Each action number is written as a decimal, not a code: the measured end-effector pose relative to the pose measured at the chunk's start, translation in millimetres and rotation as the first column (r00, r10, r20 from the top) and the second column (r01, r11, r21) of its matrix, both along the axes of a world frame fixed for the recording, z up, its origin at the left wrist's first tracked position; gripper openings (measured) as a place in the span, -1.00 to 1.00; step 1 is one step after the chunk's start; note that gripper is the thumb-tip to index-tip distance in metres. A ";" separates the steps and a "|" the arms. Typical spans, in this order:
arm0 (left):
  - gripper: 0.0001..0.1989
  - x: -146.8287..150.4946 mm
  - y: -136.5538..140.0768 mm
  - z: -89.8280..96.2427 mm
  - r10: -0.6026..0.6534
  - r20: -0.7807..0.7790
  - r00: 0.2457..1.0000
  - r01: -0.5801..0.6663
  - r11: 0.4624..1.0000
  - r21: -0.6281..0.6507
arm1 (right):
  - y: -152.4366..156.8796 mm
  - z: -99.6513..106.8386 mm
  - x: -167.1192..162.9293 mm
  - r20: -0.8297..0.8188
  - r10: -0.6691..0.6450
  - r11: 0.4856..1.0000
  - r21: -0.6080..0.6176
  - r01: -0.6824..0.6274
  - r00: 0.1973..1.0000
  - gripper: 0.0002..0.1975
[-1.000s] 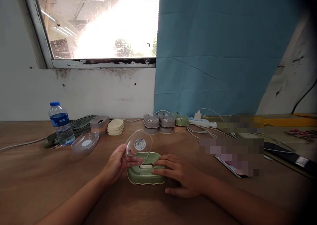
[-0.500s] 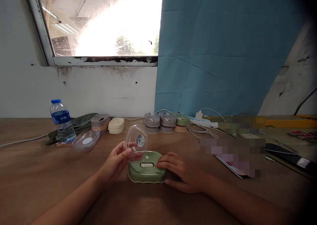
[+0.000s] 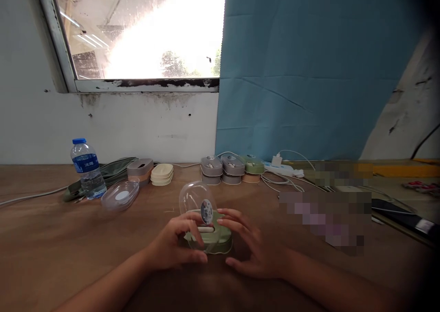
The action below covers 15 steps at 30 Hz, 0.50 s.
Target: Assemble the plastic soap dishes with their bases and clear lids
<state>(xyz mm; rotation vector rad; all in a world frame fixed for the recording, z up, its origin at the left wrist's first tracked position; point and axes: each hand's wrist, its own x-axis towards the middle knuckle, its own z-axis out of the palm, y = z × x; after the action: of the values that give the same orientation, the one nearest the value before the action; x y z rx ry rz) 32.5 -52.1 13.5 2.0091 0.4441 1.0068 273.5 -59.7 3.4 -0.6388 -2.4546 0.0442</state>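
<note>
A clear plastic lid [image 3: 192,195] with a round printed sticker is tilted up over the green oval box [image 3: 225,247] on the table. My left hand [image 3: 177,243] has its bent fingers against the lid's left side and its thumb low in front, holding the lid. On the other side, my right hand [image 3: 252,248] is spread, thumb apart, with its fingertips close to the lid's right edge and the box; whether they touch the lid I cannot tell. Lid and fingers partly cover the box top and its pale oval insert [image 3: 205,229].
At the left stand a water bottle [image 3: 88,174] and a clear lid or tray [image 3: 120,197]. Behind are a grey-and-orange box [image 3: 140,171], cream boxes [image 3: 162,174], and grey boxes [image 3: 211,167] beside a green one [image 3: 253,165]. A power strip [image 3: 282,169] with cables lies right.
The clear lid has moved right and down, turning in front of the green box. My left hand has followed it to the right. My right hand's fingers have come off the box top, nearer the lid.
</note>
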 end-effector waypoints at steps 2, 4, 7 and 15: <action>-0.84 1.3 -4.3 2.3 -0.056 -0.120 0.991 0.062 0.997 0.048 | -3.9 -0.7 -3.0 -0.021 0.017 1.000 -0.010 -0.017 1.000 -0.33; -0.76 3.1 -9.3 5.8 -0.102 -0.221 0.970 0.122 0.989 0.080 | -7.7 -1.4 -5.4 -0.031 0.025 0.999 -0.025 -0.025 0.999 -0.28; -0.58 7.1 -16.0 12.5 -0.062 -0.328 0.943 0.136 0.968 0.209 | -11.8 -2.5 -7.8 -0.035 0.018 0.995 -0.098 -0.021 0.999 -0.19; -0.50 12.6 -21.9 17.6 0.167 -0.384 0.908 0.027 0.892 0.451 | -8.6 -5.8 -9.6 -0.187 -0.002 0.963 -0.265 -0.048 0.982 -0.29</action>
<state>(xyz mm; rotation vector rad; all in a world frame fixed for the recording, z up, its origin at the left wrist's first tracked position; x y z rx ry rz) 45.1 -74.0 31.1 2.6654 0.5505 0.7642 263.9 -68.3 -2.4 -0.6877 -2.2928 0.4337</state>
